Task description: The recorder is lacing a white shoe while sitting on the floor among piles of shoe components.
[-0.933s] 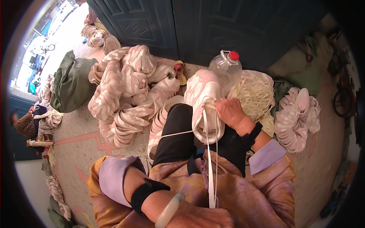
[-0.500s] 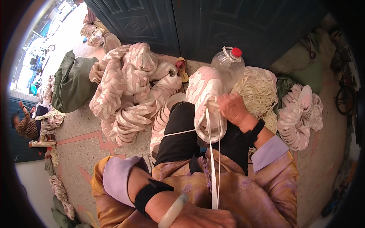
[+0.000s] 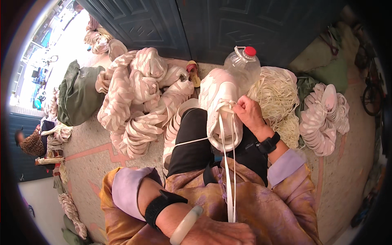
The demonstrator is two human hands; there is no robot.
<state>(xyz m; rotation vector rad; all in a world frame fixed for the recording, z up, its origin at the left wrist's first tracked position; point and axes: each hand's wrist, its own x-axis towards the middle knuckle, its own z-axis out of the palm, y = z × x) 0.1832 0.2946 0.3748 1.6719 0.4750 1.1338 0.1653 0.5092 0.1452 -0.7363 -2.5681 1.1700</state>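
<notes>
A pale pink and white shoe lies across my thighs with its opening toward me. At the lacing by its tongue, my right hand pinches with thumb and forefinger at a white shoelace. From there, long white strands of the shoelace run taut down to my waist. My left hand, with a pale bangle on the wrist, is closed at their lower ends, its fingertips turned out of sight. One more cord stretches left from the shoe across my thigh.
Stacked strings of shoe pieces heap up on the left, beside a green sack. A clear jug with a red cap and a pile of pale laces stand beyond my right hand. Another person sits far left.
My right hand has shifted slightly and turned, so its thumb and forefinger now show at the lacing. The left hand stays low at nearly the same place.
</notes>
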